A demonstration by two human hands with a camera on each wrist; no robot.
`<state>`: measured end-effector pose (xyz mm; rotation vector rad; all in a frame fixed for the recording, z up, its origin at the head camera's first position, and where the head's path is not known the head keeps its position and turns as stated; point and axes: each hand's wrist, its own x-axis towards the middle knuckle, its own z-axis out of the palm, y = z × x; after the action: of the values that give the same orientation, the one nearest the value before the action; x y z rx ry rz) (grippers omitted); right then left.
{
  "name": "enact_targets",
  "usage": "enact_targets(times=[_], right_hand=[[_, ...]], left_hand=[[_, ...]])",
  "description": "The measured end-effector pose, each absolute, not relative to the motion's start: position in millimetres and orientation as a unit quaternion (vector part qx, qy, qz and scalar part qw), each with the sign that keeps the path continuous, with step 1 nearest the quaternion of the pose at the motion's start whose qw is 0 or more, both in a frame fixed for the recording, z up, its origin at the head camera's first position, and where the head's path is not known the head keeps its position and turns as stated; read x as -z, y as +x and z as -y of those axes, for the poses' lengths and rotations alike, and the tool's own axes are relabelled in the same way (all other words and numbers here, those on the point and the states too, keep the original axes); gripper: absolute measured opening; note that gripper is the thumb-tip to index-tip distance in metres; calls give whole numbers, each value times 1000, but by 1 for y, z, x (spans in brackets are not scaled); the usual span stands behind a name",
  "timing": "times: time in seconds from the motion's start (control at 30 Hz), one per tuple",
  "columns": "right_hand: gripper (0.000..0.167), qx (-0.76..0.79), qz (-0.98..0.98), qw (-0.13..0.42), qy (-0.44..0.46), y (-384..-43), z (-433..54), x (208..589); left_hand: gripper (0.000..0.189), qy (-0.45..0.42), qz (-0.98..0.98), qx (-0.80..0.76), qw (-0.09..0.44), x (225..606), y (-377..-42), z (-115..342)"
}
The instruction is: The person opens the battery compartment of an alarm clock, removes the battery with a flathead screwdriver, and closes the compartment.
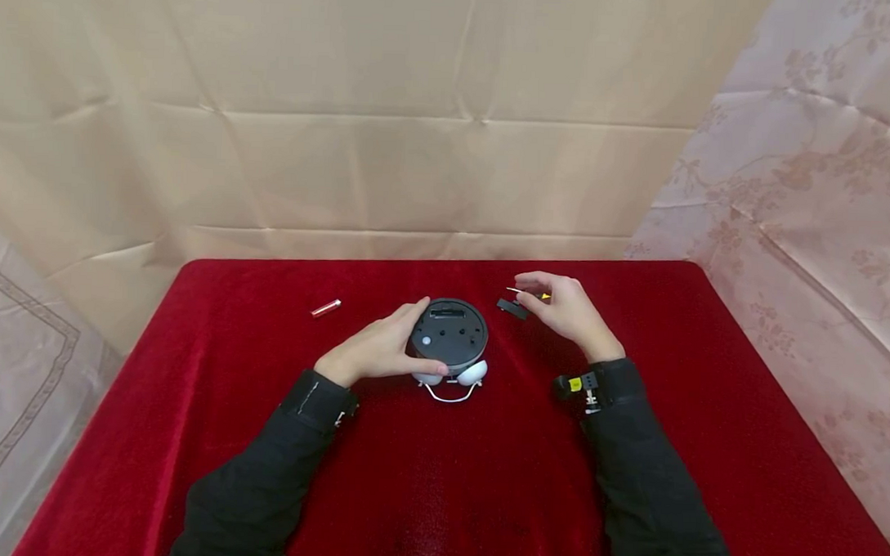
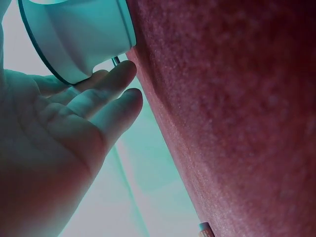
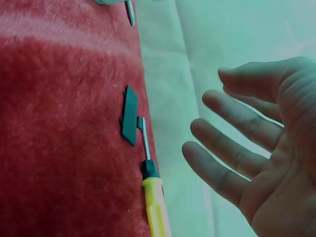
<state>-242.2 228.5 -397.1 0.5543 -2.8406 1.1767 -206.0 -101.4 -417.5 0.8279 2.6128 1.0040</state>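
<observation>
A round alarm clock point(image 1: 453, 353) with white bells lies face down on the red cloth, its black back with a battery slot facing up. My left hand point(image 1: 384, 341) holds it from the left, thumb by the bells and fingers at the far rim; the clock's white side point(image 2: 86, 37) shows in the left wrist view. My right hand point(image 1: 565, 313) hovers with fingers relaxed and nothing between them. Beneath it, a screwdriver point(image 3: 156, 205) with a yellow handle lies on the cloth beside a dark battery cover point(image 3: 129, 116), also visible as the cover point(image 1: 512, 309) from above.
A red and silver battery point(image 1: 326, 308) lies on the cloth point(image 1: 250, 369) to the left of the clock. Behind the table's far edge hangs a beige curtain point(image 1: 390, 170). Patterned pale cloth point(image 1: 808, 201) hangs along the right side.
</observation>
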Motion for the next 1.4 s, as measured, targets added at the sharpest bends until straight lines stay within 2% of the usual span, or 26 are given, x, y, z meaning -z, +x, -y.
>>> enact_targets(times=[0.37, 0.67, 1.4], right_hand=[[46, -350, 922, -45, 162, -249, -230, 411], [60, -360, 915, -101, 151, -251, -229, 419], [57, -340, 918, -124, 159, -249, -225, 419]], left_hand=[[112, 279, -891, -340, 114, 416, -206, 101], [111, 279, -890, -341, 115, 417, -207, 102], [114, 268, -895, -334, 124, 418, -205, 102]])
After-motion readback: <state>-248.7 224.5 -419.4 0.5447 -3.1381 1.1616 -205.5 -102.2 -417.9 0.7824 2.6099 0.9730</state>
